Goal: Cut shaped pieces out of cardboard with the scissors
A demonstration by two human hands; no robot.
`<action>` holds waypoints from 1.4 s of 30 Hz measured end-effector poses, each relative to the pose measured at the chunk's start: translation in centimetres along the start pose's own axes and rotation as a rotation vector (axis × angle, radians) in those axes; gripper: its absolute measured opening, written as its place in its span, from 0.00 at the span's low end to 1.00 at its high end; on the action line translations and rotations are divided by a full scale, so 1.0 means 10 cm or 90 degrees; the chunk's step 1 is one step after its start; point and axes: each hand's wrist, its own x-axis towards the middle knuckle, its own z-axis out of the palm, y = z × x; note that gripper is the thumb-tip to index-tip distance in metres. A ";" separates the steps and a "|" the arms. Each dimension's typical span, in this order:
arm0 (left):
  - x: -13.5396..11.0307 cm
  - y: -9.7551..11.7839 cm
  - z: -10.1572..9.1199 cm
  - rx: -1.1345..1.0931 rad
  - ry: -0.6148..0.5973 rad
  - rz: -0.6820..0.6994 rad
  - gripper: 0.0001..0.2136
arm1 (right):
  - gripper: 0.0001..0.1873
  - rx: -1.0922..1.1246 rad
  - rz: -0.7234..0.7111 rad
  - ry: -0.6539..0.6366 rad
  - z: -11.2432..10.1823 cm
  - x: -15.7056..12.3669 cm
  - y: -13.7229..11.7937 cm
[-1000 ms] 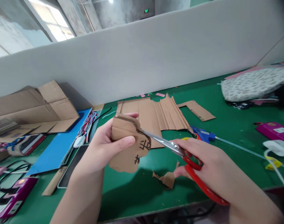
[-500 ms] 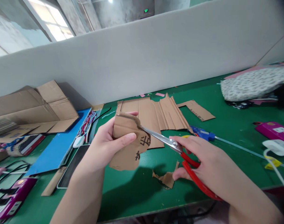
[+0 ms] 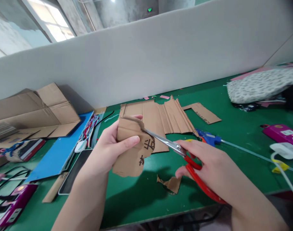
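Observation:
My left hand [image 3: 113, 144] grips a brown cardboard piece [image 3: 130, 160] between thumb and fingers; the piece has black printed characters and a wavy, partly cut outline. Red-handled scissors [image 3: 171, 145] are in my right hand [image 3: 206, 163], with fingers and thumb in the handles. Their metal blades lie at the upper right edge of the cardboard piece, nearly closed together. Below the blades, a small curled cardboard scrap [image 3: 171, 184] rests on the green table [image 3: 127, 205]. Behind the held piece lies a larger torn cardboard sheet [image 3: 156, 118].
An L-shaped cardboard offcut [image 3: 206, 114] and a blue glue gun [image 3: 210, 138] lie to the right. On the left are a blue board [image 3: 57, 154], a dark-screened tablet [image 3: 73, 173] and a folded cardboard box [image 3: 57, 109]. Purple power strips [image 3: 282, 133] sit at the sides.
The scissor handles have come slightly closer together, my right thumb moving up a little. The cardboard piece stays in nearly the same place.

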 end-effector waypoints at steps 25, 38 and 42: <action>0.01 0.02 0.01 -0.014 0.004 -0.005 0.22 | 0.33 0.037 0.041 0.019 0.01 0.04 0.03; -0.03 0.06 -0.02 -0.004 -0.015 0.009 0.26 | 0.37 -0.026 -0.045 0.063 0.06 0.04 0.00; -0.02 0.05 -0.02 0.003 -0.024 0.013 0.25 | 0.36 -0.010 -0.036 0.070 0.07 0.05 -0.03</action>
